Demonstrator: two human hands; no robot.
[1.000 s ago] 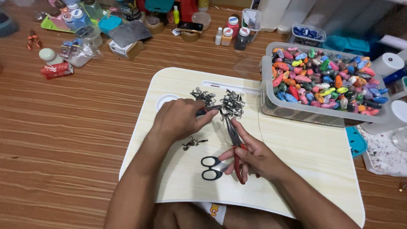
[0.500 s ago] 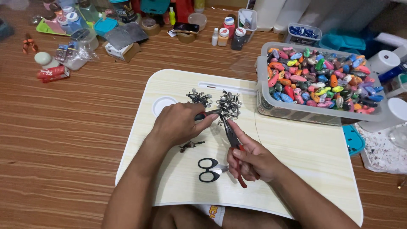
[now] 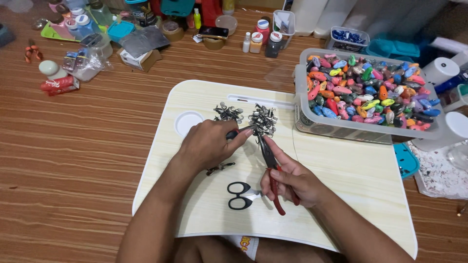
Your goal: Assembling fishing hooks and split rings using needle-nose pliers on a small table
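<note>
My left hand (image 3: 209, 142) grips a second pair of pliers whose dark tip (image 3: 242, 130) points right toward a heap of small metal clasps (image 3: 263, 119). My right hand (image 3: 291, 176) holds red-handled pliers (image 3: 271, 165) with the jaws pointing up to the same spot, just below that heap. A second heap of clasps (image 3: 227, 113) lies to the left of it. One loose metal piece (image 3: 219, 168) rests below my left hand. Black-handled scissors (image 3: 240, 196) lie flat by my right hand. All of this sits on a pale wooden lap tray (image 3: 351, 180).
A clear tub (image 3: 312, 122) filled with several colourful small lures stands at the tray's right. Bottles, jars, boxes and bags crowd the far edge of the wooden floor (image 3: 63, 160). White tape rolls (image 3: 438, 70) and a teal lid (image 3: 404, 159) lie at right.
Both hands have stayed at the same spot by the clasp heap, with only slight shifts of the two plier tips. The scissors have not moved.
</note>
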